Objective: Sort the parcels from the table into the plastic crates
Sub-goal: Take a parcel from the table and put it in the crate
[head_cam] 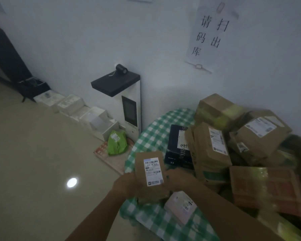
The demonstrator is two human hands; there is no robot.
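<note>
Parcel (150, 174), a small brown cardboard box with a white shipping label facing up, sits between both hands just above the near edge of the table (156, 129) with its green-and-white checked cloth. Left hand (124, 184) clasps the box's left side, fingers curled round behind it; right hand (177, 179) grips the right side, thumb on the front edge. Both forearms reach up from the lower part of the view, the right one crossing over the cloth. Just below the held parcel a pale flat packet (181, 206) lies on the cloth. Right of the parcel stands a black box (177, 146), then a heap of brown cartons (233, 140). Left of the table, on the floor, lies a green bag (116, 142) beside a white kiosk (127, 100).
</note>
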